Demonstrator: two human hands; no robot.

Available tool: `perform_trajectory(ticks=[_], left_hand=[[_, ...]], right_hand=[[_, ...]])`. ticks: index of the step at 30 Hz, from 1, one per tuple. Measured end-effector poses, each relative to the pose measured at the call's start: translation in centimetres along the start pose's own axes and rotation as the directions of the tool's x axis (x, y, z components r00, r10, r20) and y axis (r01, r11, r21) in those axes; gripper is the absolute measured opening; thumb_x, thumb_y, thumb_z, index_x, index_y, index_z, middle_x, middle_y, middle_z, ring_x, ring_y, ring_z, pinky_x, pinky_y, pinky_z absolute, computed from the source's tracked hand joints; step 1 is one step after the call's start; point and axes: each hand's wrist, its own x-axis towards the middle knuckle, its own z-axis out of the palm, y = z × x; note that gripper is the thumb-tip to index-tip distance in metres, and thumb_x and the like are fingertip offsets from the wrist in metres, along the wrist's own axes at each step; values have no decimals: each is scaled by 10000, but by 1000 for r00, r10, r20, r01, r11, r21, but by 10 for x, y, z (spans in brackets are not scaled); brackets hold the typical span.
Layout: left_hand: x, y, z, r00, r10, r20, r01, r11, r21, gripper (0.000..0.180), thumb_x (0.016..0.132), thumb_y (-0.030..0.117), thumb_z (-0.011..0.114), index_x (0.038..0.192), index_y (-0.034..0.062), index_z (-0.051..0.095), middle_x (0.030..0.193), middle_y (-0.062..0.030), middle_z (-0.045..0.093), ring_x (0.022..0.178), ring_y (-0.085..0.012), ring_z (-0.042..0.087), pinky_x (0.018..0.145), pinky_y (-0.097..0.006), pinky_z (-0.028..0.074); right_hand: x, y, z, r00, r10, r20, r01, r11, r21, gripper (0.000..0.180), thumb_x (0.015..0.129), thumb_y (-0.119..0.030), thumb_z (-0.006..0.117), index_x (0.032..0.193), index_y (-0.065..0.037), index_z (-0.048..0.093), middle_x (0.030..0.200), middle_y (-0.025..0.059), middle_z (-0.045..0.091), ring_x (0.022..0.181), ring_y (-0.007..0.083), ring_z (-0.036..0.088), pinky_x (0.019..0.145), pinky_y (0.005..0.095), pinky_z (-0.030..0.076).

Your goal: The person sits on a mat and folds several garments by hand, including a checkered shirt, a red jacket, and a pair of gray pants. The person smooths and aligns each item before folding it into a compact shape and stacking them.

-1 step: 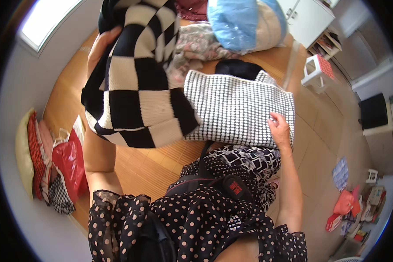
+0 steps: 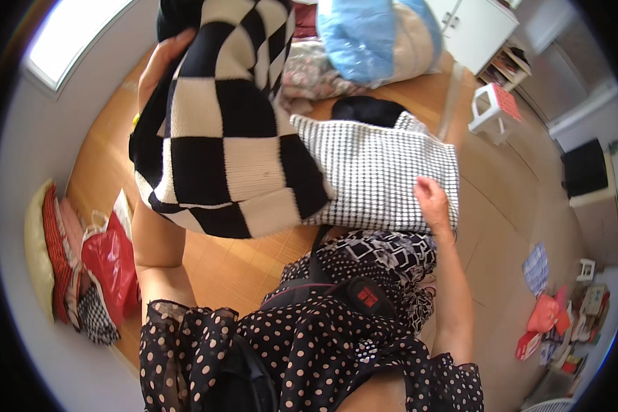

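A black-and-cream checkered knit garment (image 2: 254, 158) hangs lifted in front of me at the left, its lower edge drooping. My left hand (image 2: 166, 62) is closed on its left side, fingers curled over the fabric; part of the hand is behind the knit. To the right, a black-and-white patterned knit piece (image 2: 384, 172) lies spread across my lap, partly covered by the checkered garment. My right hand (image 2: 432, 200) rests on its right part, the fingers loosely bent and apart, with no fabric seen gripped.
Beyond lie a black cloth item (image 2: 367, 110), a floral cloth (image 2: 319, 69) and a blue-and-cream bagged bundle (image 2: 378, 41). A red plastic bag (image 2: 110, 261) and stacked cushions (image 2: 41, 250) stand at the left wall. A white stool with red top (image 2: 494, 110) is at the right.
The checkered garment's lower right corner has shifted slightly right and covers a bit more of the patterned knit. My right hand has moved a little left. The view has turned slightly.
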Motion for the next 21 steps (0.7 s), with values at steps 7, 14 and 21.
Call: perform_trajectory(ticks=[7,14,21], left_hand=[[-21,28,83,914,-285,288,404,689,-602,260,873,217,574,1071,48,576,966,-40,609,927,-146,561,846,-274,433],[-139,-126,161,494,-769,406,853,338,-398,371,861,378,578,1042,55,555,920,-32,616,901,-155,561,817,-301,451],[-192,-87,171,415,-729,544,908,370,-196,565,824,37,605,1332,-27,366,1280,-128,481,1147,-188,474,988,-293,356]], right_hand=[[4,-23,-6,974,129,189,-221,323,920,687,822,-615,518,1214,-57,439,1138,142,509,1050,299,532,878,459,445],[6,33,-49,926,357,126,-183,132,974,597,847,-590,480,1230,-132,469,1183,79,525,1072,267,510,899,505,393],[13,52,-49,728,681,79,-238,143,961,393,859,-322,614,1164,-92,522,1085,64,585,1006,219,552,841,421,462]])
